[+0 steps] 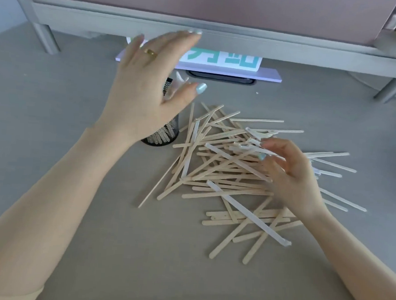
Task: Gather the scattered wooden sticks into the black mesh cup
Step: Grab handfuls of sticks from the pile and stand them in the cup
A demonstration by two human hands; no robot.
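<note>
A heap of several pale wooden sticks [226, 170] lies scattered on the grey table, right of centre. The black mesh cup [164, 134] stands upright just left of the heap, with some sticks inside it; most of it is hidden behind my left hand. My left hand [150, 86] hovers above the cup with straight, spread fingers and holds nothing. My right hand [290, 176] rests on the right side of the heap, fingers curled and pinching a stick near the top of the pile.
A grey metal monitor riser [199, 34] spans the back of the table on legs. Under it lies a white card with teal print [221, 58] on a lilac board, above a black cable slot [220, 78].
</note>
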